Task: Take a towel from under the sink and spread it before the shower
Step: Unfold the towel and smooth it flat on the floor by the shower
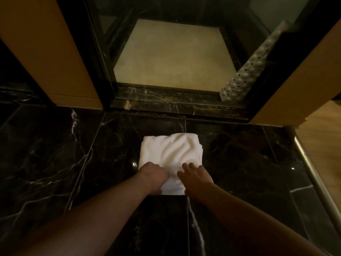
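Note:
A folded white towel (171, 152) lies on the black marble floor, a short way in front of the shower's dark threshold (177, 106). My left hand (154, 175) is on the towel's near left part, its fingers curled down into the cloth and its thumb at the near edge. My right hand (195, 175) lies on the near right part with its fingers spread flat on top and its thumb by the near edge. The towel's near edge is partly hidden by both hands.
The shower has a beige floor (171, 58) behind a glass door framed in black. A white rolled anti-slip mat (245, 74) leans in the right corner of the shower. Wooden panels (46, 52) flank the entrance. A metal strip (313, 174) edges the marble on the right.

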The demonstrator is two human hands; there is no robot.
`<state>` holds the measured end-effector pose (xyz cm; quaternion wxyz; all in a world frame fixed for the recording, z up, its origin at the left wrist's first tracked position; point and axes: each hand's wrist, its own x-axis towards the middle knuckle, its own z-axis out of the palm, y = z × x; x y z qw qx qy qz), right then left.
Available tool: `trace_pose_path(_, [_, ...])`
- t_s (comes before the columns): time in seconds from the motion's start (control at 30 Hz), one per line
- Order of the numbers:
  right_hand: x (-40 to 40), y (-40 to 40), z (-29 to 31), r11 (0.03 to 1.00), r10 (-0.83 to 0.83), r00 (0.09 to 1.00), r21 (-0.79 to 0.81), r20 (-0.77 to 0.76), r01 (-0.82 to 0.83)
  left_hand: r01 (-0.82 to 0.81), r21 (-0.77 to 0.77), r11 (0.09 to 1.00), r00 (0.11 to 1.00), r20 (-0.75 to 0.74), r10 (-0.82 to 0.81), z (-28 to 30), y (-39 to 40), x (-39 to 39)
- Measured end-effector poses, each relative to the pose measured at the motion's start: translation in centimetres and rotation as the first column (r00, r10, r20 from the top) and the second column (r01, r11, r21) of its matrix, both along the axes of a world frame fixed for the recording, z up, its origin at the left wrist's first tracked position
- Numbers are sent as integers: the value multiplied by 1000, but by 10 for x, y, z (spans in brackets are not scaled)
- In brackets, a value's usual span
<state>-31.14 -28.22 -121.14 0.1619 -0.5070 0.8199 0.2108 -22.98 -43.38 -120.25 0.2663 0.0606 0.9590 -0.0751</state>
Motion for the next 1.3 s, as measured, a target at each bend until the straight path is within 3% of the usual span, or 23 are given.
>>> trace_pose_path(0.17, [6, -5, -7, 1000, 3, 998, -28, -62, -5, 18, -169, 986, 1000, 10, -16, -22, 12, -3])
trace_pose_path(0.37, [-1, -9, -5, 994, -18, 996, -106, -90, 8, -15, -139, 990, 1000, -8, 14, -23, 16, -6])
trace_pose_path(0.53, [-22, -21, 11, 917, -177, 974, -383, -139, 111, -182, -40, 983, 958, -234, 168, -9, 5, -15])
trace_pose_path(0.63, [-32, -20, 16, 870, -299, 944, -446, -136, 212, -262, -7, 965, 889, -390, 239, 7, -16, -30])
trace_pose_path(0.73, [-38, -18, 20, 860, -310, 934, -471, -177, 196, -290, 2, 957, 835, -488, 254, 22, -32, -42])
trace_pose_path(0.9, [-41, -32, 38, 732, -414, 909, -611, -47, 302, -373, 150, 916, 767, -506, 395, 38, -42, -52])
trace_pose_path(1.03, [-37, -43, 41, 617, -435, 896, -697, 84, 365, -272, 198, 942, 823, -460, 334, 24, -32, -50])
trace_pose_path(1.1, [-32, -54, 40, 589, -375, 920, -736, 117, 334, -353, 321, 879, 802, -380, 461, 19, -20, -51])
trace_pose_path(1.2, [-28, -66, 36, 560, -312, 935, -763, 168, 324, -510, 400, 761, 672, -368, 643, 23, -21, -58])
trace_pose_path(1.3, [-31, -60, 23, 619, -411, 896, -670, 167, 409, -586, 442, 679, 569, -371, 734, 27, -44, -57])
